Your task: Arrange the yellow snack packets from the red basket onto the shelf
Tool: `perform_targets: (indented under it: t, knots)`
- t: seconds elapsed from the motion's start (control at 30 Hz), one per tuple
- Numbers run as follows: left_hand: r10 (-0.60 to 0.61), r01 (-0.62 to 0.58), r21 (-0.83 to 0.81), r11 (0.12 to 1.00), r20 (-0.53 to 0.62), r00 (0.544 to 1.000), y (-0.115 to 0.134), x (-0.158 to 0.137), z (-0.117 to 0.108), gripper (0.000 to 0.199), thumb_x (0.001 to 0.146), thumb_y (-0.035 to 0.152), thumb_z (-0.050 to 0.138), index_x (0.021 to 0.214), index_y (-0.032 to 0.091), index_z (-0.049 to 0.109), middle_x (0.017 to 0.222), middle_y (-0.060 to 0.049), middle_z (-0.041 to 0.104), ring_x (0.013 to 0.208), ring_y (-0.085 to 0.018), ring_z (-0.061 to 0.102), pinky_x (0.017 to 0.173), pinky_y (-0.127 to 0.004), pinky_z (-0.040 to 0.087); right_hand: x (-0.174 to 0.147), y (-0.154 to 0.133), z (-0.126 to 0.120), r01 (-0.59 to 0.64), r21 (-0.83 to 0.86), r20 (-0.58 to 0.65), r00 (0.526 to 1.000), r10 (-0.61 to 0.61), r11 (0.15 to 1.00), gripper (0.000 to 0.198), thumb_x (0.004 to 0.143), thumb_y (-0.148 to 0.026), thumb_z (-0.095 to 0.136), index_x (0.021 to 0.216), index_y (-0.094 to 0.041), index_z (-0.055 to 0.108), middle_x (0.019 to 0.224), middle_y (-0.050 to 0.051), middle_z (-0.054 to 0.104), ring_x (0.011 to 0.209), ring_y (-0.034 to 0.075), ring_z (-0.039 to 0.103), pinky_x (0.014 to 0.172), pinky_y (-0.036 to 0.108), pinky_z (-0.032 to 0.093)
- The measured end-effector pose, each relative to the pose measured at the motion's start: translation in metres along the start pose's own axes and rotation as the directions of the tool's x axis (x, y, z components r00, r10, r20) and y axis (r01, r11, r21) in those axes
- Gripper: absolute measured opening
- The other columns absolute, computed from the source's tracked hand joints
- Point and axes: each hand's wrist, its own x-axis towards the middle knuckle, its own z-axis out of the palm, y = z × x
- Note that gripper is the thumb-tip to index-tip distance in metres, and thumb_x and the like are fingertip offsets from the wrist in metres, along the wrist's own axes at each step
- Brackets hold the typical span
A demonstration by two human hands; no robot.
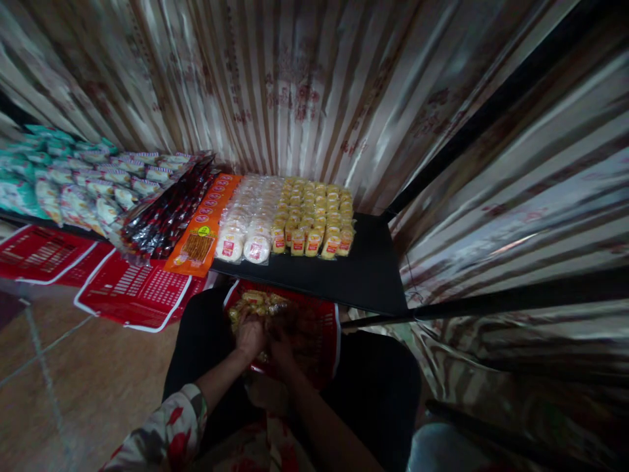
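Both my hands are down inside a red plastic basket [330, 328] between my knees. My left hand [250, 337] is over the yellow wrapped snack packets [255, 300] at the basket's left side. Its fingers look bent and closed, and whatever they hold is hidden. Close beside it, my right hand [282, 354] reaches into the dark middle of the basket. Shadow hides its fingers. On the black shelf [363, 262] above the basket stand rows of similar yellow packets [314, 219].
Left of the yellow rows are white round packets [243, 226], an orange snack bag [201, 229], dark packets [164, 213], white pouches [108, 177] and green pouches [19, 183]. Red baskets [137, 288] sit below the shelf. Black poles [472, 301] and a striped curtain [295, 85] border the space.
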Motion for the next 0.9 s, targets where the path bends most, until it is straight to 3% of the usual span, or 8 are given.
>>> perform_targets:
  t: [0.1,0.2,0.37,0.57,0.73,0.83,0.9]
  knots:
    - [-0.035,0.035,-0.033,0.999,0.007,0.999,0.009,-0.005,0.0,0.033,0.074,0.007,0.044,0.099,0.01,0.065,0.102,-0.015,0.066,0.102,-0.025,0.058,0.096,-0.035,0.038,0.0,-0.003,-0.005,-0.02,0.044,-0.117,0.993,0.025,0.999,0.034,0.057,-0.041,0.067,0.083,-0.021,0.064,0.083,0.005,0.071,0.083,0.023,0.066,0.078,0.038,0.051]
    - [-0.043,0.042,-0.084,0.996,-0.008,0.999,0.019,-0.011,0.004,0.042,0.076,0.005,0.04,0.114,0.012,0.058,0.112,-0.013,0.063,0.106,-0.021,0.057,0.095,-0.032,0.04,-0.004,-0.013,-0.013,0.009,0.085,-0.185,0.983,0.007,0.996,0.034,0.054,-0.035,0.067,0.085,-0.02,0.063,0.086,0.006,0.071,0.082,0.023,0.066,0.08,0.038,0.051]
    - [0.012,-0.042,-0.276,0.96,-0.109,0.994,0.035,-0.019,0.009,0.043,0.077,0.008,0.042,0.119,0.012,0.053,0.119,-0.012,0.058,0.112,-0.019,0.053,0.099,-0.03,0.037,-0.025,-0.041,-0.032,0.182,-0.046,-0.229,0.955,-0.188,0.982,0.028,0.061,-0.028,0.063,0.088,-0.02,0.061,0.092,0.006,0.068,0.088,0.022,0.063,0.086,0.038,0.048]
    - [-0.015,-0.065,-0.471,0.88,-0.163,0.987,0.069,-0.028,0.0,0.041,0.077,0.022,0.049,0.117,0.015,0.052,0.114,-0.011,0.06,0.104,-0.02,0.057,0.094,-0.033,0.041,-0.044,-0.066,-0.053,0.401,-0.262,-0.184,0.872,-0.453,0.878,0.024,0.074,-0.028,0.055,0.097,-0.021,0.058,0.097,0.008,0.064,0.09,0.021,0.06,0.085,0.039,0.048]
    - [-0.092,-0.034,-0.579,0.815,-0.187,0.978,0.093,-0.023,-0.007,0.047,0.073,0.039,0.056,0.114,0.015,0.053,0.108,-0.011,0.061,0.1,-0.022,0.058,0.09,-0.033,0.042,-0.048,-0.072,-0.066,0.51,-0.488,-0.125,0.762,-0.635,0.708,0.027,0.079,-0.029,0.05,0.103,-0.024,0.059,0.108,0.01,0.059,0.105,0.024,0.054,0.093,0.046,0.044]
    - [-0.143,-0.008,-0.699,0.715,-0.159,0.977,0.1,-0.018,-0.011,0.038,0.071,0.033,0.057,0.103,0.013,0.057,0.09,-0.008,0.063,0.084,-0.019,0.06,0.081,-0.032,0.046,-0.053,-0.083,-0.072,0.553,-0.535,-0.007,0.753,-0.658,0.638,0.028,0.081,-0.026,0.048,0.105,-0.024,0.061,0.113,0.01,0.057,0.108,0.023,0.053,0.095,0.044,0.044]
    - [-0.184,0.014,-0.806,0.591,-0.118,0.976,0.105,-0.018,-0.015,0.032,0.069,0.032,0.057,0.095,0.013,0.058,0.081,-0.005,0.062,0.075,-0.016,0.06,0.072,-0.028,0.047,-0.057,-0.093,-0.076,0.572,-0.525,0.018,0.748,-0.663,0.63,0.028,0.081,-0.026,0.048,0.106,-0.024,0.061,0.114,0.01,0.057,0.109,0.023,0.053,0.097,0.044,0.043]
